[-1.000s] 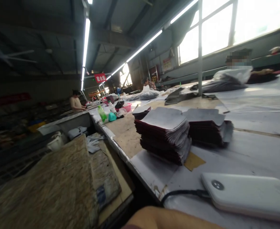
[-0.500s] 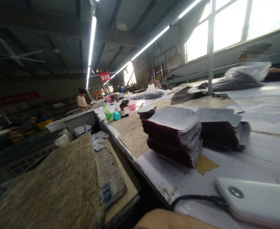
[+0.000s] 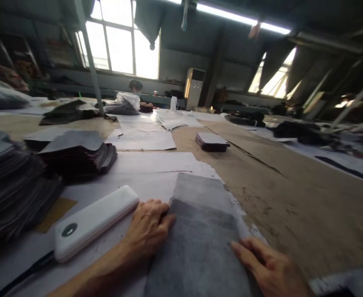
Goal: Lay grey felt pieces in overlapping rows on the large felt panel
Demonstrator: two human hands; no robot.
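Grey sheets of material (image 3: pixel 196 247) lie in front of me, one overlapping another (image 3: pixel 196 185) that sticks out at the far end. At their left edge is my left hand (image 3: pixel 150 227), its fingers curled and its thumb on the edge. My right hand (image 3: pixel 271 264) pinches the right edge between thumb and fingers; its lower part runs out of view. Close to my left hand lies a white power bank (image 3: pixel 96 222) with a black cable (image 3: pixel 27 272).
Tall stacks of grey-faced cut pieces (image 3: pixel 11 185) (image 3: pixel 79 152) stand on the left. A smaller stack (image 3: pixel 211 141) sits farther off on the brown tabletop (image 3: pixel 293 198). A metal post (image 3: pixel 90 62) rises from the table. Another person (image 3: pixel 135 86) is across it, behind a plastic-wrapped bundle (image 3: pixel 122 104).
The view has swung right and down, from the aisle and boards to the tabletop. Both my hands now show at the grey sheets; before, only a blurred bit of skin showed at the bottom.
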